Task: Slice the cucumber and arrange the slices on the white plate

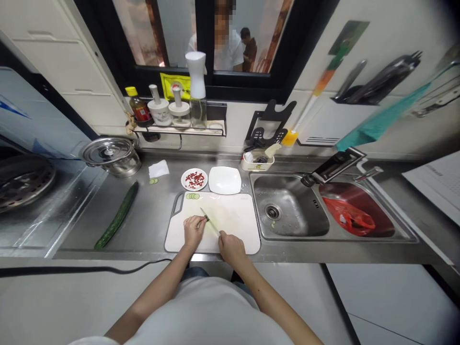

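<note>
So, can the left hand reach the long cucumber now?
Probably yes: only the cutting board and flat counter lie between the left hand and the cucumber, though it appears to pinch a small green piece.

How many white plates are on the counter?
2. The round plate, with red pieces on it, sits beyond the board; the square plate is to its right, also beyond the board.

A kitchen: a steel sink point(294, 211) with a faucet point(334, 166), and left of it a cutting board point(239, 218) and lidded pot point(124, 165).
</note>
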Demonstrator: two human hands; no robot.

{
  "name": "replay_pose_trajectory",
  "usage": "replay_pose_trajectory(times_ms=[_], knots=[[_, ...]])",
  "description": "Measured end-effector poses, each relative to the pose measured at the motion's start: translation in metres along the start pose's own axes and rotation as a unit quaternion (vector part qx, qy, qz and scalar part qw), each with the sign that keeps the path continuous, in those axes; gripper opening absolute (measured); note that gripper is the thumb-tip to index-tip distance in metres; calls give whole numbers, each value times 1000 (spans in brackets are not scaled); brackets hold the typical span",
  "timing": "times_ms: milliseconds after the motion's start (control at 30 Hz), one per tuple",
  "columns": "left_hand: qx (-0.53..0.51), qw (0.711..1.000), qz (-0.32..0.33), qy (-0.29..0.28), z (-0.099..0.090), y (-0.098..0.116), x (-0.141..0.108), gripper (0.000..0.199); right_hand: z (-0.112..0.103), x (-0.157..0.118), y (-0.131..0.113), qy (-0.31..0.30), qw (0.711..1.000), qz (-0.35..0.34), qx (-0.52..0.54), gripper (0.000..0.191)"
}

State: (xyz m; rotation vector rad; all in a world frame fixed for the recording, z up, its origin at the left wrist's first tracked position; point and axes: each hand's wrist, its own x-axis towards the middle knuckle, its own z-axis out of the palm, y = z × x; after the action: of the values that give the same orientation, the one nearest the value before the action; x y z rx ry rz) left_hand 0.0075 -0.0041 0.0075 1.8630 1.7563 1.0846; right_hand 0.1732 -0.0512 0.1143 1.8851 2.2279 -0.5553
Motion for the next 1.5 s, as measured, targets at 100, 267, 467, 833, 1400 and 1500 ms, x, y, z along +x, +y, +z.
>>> replay_pose_trajectory(times_ms=[100,267,467,833,1400,1500], knots=[[1,1000,3,-5,-1,0,1,18,0,0,-2,-8,1000,3,-3,33],[14,1000,3,-13,-3,2,2,18,2,-1,-6,-3,1000,0,-15,33],[17,1000,-1,-24,-6,5,3,16,0,-1,-13,-22,999,-2,-26,31],[31,999,1,-24,-4,2,2,16,-5,-2,-21,-36,999,-5,-22,32],[28,999,4,-31,-5,2,2,16,2,8,-21,-33,999,-6,-8,30],[29,999,5,-27,-6,3,2,16,2,7,-21,-36,999,-5,-7,30]])
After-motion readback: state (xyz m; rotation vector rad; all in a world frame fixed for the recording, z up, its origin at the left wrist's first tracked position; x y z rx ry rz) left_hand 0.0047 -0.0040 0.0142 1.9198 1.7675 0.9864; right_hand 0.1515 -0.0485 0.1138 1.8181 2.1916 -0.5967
